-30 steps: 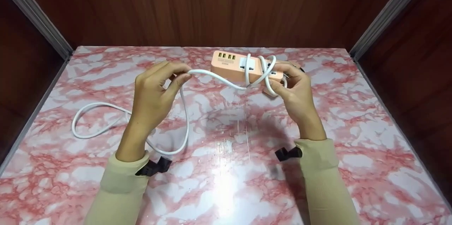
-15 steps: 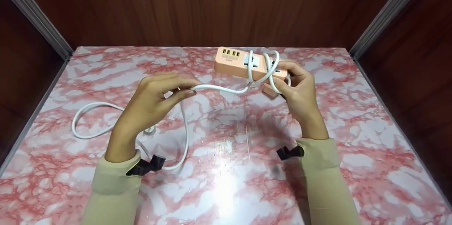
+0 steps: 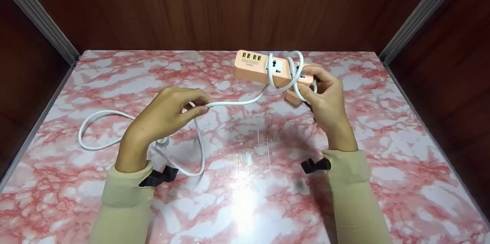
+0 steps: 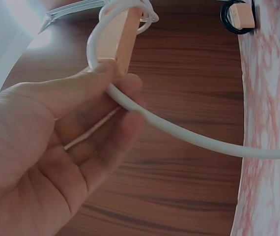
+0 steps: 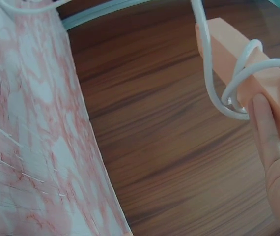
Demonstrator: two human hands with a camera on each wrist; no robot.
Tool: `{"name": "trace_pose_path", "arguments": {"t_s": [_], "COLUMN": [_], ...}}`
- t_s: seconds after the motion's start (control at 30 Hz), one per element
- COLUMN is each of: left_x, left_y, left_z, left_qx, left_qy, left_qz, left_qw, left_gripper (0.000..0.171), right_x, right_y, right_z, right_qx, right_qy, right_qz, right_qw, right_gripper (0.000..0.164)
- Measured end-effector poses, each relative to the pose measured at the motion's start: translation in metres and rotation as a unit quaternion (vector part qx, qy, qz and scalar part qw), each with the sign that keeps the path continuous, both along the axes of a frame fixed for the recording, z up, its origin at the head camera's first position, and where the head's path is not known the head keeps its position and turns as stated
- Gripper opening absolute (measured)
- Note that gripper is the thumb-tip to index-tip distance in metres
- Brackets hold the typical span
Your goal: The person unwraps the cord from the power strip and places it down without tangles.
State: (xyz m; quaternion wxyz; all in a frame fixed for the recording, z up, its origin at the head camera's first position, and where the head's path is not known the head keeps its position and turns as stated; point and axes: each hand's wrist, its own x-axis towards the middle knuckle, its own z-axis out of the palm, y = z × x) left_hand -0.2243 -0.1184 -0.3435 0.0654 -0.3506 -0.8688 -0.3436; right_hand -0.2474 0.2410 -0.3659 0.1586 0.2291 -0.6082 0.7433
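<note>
A peach power strip [image 3: 254,69] with USB ports and sockets is held up above the table by my right hand [image 3: 327,96], which grips its right end. Its white power cord [image 3: 239,103] wraps loosely around the strip and crosses over itself there. Between thumb and fingertips my left hand [image 3: 168,112] pinches the cord, left of the strip. In the left wrist view the cord [image 4: 194,137] runs through the pinch of the left hand [image 4: 81,113]. The right wrist view has the right hand's fingers [image 5: 265,125] along the strip [image 5: 243,64].
Beyond the right hand lies a small peach block [image 3: 293,97], partly hidden; the left wrist view shows a black cord coiled around the block [image 4: 241,15]. More white cord [image 3: 101,112] loops across the marbled table [image 3: 383,198]. Wooden panels [image 3: 245,10] enclose the back and sides.
My left hand has moved down and slightly right with the pinched cord, most of it in the first half second. The right hand has shifted a little right and tilted the strip, its left end higher.
</note>
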Motion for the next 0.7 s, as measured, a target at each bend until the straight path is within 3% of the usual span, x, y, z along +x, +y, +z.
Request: {"name": "trace_pose_path", "arguments": {"t_s": [0.2,0.37,0.7], "left_x": [-0.005,-0.009,-0.015], "left_y": [-0.003,-0.006,-0.007], "left_z": [-0.005,-0.009,-0.016], "left_qx": [-0.040,-0.047,-0.023], "left_qy": [-0.036,-0.053,-0.026], "left_qz": [0.021,0.038,0.035], "left_qw": [0.9983,0.9967,0.9988], "left_gripper": [0.011,0.008,0.013], "right_x": [0.002,0.004,0.006], "right_y": [-0.002,-0.003,-0.005], "right_z": [0.001,0.001,0.003], "right_qx": [-0.002,0.007,0.002], "right_qy": [-0.001,-0.003,-0.011], "right_qz": [0.004,-0.002,0.010], "right_qw": [1.000,1.000,1.000], "right_gripper": [0.027,0.027,0.027]}}
